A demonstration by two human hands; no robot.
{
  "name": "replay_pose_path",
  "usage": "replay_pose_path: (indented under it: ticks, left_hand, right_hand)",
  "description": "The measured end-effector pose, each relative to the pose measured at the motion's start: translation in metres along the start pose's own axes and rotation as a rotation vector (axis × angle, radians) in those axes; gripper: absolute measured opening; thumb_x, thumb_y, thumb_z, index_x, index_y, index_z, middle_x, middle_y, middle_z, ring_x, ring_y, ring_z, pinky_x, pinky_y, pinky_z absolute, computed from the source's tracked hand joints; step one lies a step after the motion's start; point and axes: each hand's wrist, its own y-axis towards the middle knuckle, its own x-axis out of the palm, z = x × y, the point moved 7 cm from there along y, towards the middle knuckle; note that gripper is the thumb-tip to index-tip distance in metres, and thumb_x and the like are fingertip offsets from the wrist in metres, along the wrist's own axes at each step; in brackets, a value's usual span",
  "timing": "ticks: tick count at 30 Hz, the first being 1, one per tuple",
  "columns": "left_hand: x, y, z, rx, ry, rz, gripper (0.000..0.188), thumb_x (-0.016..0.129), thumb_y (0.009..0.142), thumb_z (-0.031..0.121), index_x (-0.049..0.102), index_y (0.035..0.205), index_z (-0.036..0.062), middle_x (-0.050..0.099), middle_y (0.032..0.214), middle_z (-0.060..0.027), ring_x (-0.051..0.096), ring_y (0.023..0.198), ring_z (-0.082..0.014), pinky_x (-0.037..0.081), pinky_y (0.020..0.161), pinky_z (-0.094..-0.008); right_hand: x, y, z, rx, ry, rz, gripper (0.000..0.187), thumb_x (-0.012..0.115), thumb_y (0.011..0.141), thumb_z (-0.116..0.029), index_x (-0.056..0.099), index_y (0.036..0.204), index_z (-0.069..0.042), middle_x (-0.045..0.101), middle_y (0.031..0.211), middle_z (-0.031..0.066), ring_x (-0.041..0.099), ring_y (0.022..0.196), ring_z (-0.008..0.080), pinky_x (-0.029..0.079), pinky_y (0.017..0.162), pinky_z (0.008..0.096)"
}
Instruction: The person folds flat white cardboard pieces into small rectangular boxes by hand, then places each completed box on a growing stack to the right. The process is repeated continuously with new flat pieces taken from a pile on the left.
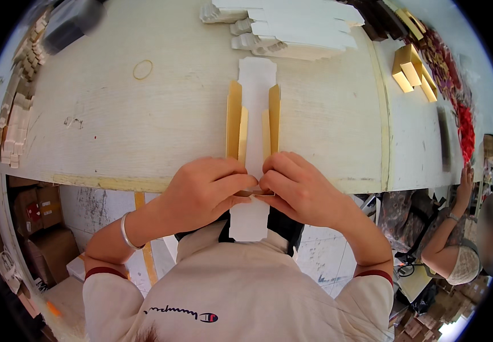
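A part-folded carton (258, 128), white inside and gold outside, lies lengthwise at the table's front edge. Its gold side walls stand up on the left (233, 122) and right (274, 122), while a white end flap (249, 219) hangs over the edge toward me. My left hand (209, 188) pinches the near left corner, fingers curled and thumb beneath. Mirroring it, my right hand (299, 188) grips the near right corner. Both hands almost meet at the carton's near fold, and the fingers partly hide that fold.
Flat white carton blanks (300, 31) are stacked at the far middle. A rubber band (143, 69) lies on the table (166, 114). Gold boxes (410, 65) and red material (466, 131) sit at right, near another person (449, 251). Folded card (17, 125) lines the left edge.
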Motion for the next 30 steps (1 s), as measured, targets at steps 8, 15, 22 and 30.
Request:
replay_pose_path:
  ticks: [8,15,22,30]
  left_hand:
    - [0.004,-0.004,-0.004,-0.075,-0.036,-0.001,0.011,0.074,0.07,0.004,0.07,0.08,0.0072,0.058,0.075,-0.0021,0.056,0.061,-0.0193,0.044,0.052,-0.031]
    - [0.007,-0.005,-0.004,-0.098,-0.045,-0.006,0.013,0.073,0.072,0.004,0.068,0.083,0.0064,0.059,0.078,-0.0037,0.057,0.062,-0.0208,0.045,0.054,-0.0322]
    - [-0.005,-0.001,-0.003,-0.153,-0.422,-0.081,0.034,0.076,0.075,0.015,0.057,0.1,0.0022,0.064,0.101,-0.0141,0.058,0.066,-0.0279,0.048,0.059,-0.0333]
    - [0.008,-0.012,0.003,-0.139,-0.078,0.01,0.013,0.066,0.083,0.005,0.061,0.095,0.0007,0.056,0.121,-0.0171,0.055,0.065,-0.0235,0.047,0.059,-0.0323]
  right_hand:
    - [-0.012,-0.007,-0.016,0.011,-0.105,0.016,0.026,0.067,0.077,-0.005,0.058,0.101,-0.002,0.055,0.119,0.014,0.057,0.088,0.024,0.047,0.073,0.0334]
    - [0.007,-0.036,-0.023,-0.099,-0.444,0.207,0.035,0.066,0.071,0.0,0.062,0.106,0.0,0.058,0.123,0.0188,0.062,0.089,0.0235,0.051,0.074,0.0345]
    - [-0.002,-0.026,-0.006,-0.031,0.057,0.288,0.03,0.068,0.065,0.01,0.064,0.094,0.003,0.062,0.104,0.0166,0.061,0.081,0.0297,0.051,0.067,0.0354]
    - [-0.003,-0.018,-0.001,0.167,0.172,0.303,0.022,0.071,0.073,0.005,0.06,0.092,0.002,0.061,0.11,0.0172,0.061,0.081,0.0292,0.051,0.067,0.0342]
